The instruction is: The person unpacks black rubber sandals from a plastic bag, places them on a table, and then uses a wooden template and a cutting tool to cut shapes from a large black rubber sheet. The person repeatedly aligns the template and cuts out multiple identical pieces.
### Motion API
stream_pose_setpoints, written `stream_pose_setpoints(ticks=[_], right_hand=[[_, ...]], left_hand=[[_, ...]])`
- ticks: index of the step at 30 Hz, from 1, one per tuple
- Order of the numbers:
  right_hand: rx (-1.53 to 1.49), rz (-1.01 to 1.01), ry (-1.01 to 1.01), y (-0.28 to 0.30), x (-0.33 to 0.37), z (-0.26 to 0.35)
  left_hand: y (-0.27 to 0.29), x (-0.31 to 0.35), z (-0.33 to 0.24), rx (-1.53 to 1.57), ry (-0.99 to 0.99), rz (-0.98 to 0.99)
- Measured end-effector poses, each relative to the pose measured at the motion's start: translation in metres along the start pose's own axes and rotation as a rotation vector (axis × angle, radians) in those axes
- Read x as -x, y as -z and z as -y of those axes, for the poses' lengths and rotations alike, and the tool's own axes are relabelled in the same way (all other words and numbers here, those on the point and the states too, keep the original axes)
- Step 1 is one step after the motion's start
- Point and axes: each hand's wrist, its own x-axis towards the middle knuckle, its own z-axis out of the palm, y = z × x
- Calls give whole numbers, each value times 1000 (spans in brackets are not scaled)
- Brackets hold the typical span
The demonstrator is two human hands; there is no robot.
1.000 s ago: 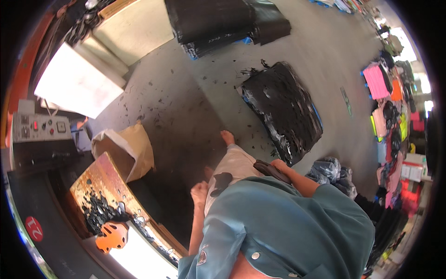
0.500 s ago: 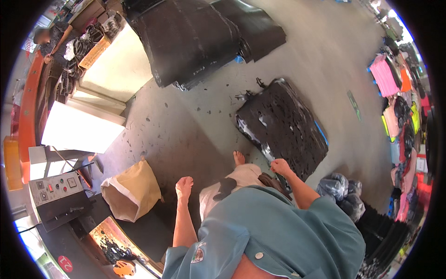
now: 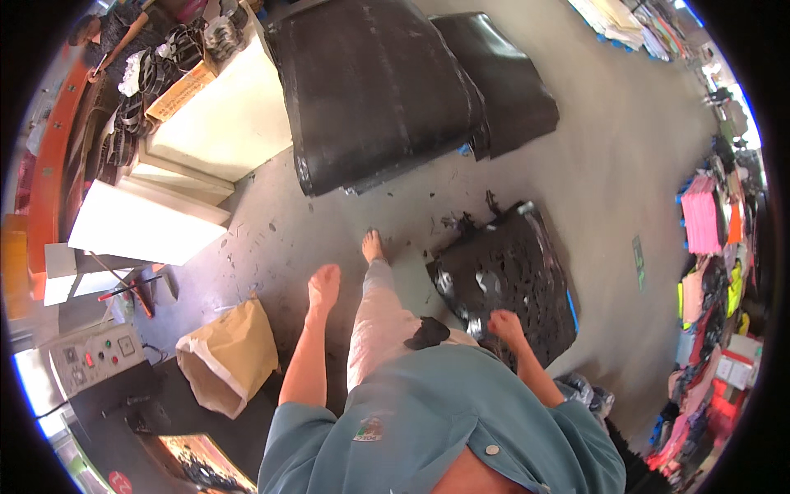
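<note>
My left hand (image 3: 324, 287), its fingers curled closed, is raised over the floor in front of me, with nothing seen in it. To its lower left stands an open brown paper sack (image 3: 234, 346). My right hand (image 3: 505, 326) is also closed and appears over the near part of a stack of black sheets with cut-out holes (image 3: 514, 276). No object shows in its fingers. My bare foot (image 3: 373, 244) is stepping forward on the floor between the sack and that stack. Ahead of it lies a large pile of uncut black sheets (image 3: 378, 90).
Pale boards (image 3: 148, 218) lean at the left, near a grey control box (image 3: 99, 354) with buttons. Black scraps litter the floor. Dark plastic bags (image 3: 594, 393) lie at my right; coloured sheets (image 3: 699, 218) are piled along the right side. Another person (image 3: 103, 37) is at the far left.
I have stepped forward, one leg now stretched ahead. The black sheet piles sit lower in view. My left hand has risen in the picture, my right hand has dropped; both stay closed.
</note>
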Motion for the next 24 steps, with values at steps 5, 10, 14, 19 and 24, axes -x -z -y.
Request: stream_pose_setpoints(ticks=[5, 10, 14, 19, 24], right_hand=[[82, 66, -265, 27, 17, 76], [-69, -46, -310, 33, -65, 207], [55, -59, 82, 35, -196, 336], [64, -128, 589, -10, -401, 557], [465, -235, 1232, -62, -649, 758]], left_hand=[[11, -194, -88, -59, -284, -112], [1, -331, -178, -129, -385, -150], [-14, -417, -222, -234, -419, -196], [-27, -517, -250, -399, -350, -211], [-61, -577, -278, -626, -210, -278]])
